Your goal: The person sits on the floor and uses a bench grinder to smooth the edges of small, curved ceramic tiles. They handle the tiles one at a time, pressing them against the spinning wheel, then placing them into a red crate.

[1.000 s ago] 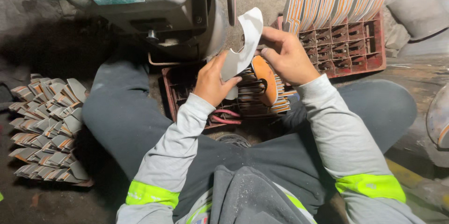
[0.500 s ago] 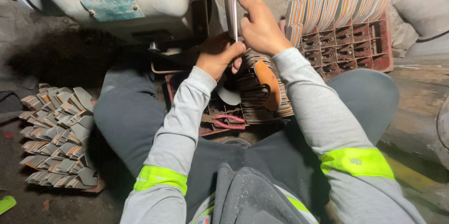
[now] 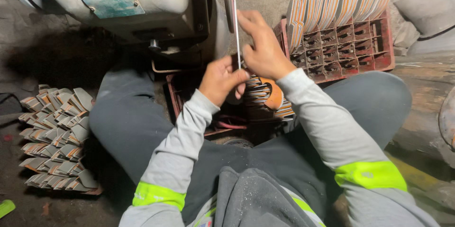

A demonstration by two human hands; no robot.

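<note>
Red crate (image 3: 381,61) (partly filled) holds upright orange-and-grey pieces (image 3: 332,6).

Dusty concrete floor (image 3: 57,198). Well left of the left hand (image 3: 220,80), rows of stacked blades (image 3: 57,141) lie on it. Just right of the right hand (image 3: 263,49) sits a red crate (image 3: 350,49).

Stacked blades (image 3: 57,137) left of the legs, crate (image 3: 353,49) right (machine (image 3: 123,4) ahead).
</note>
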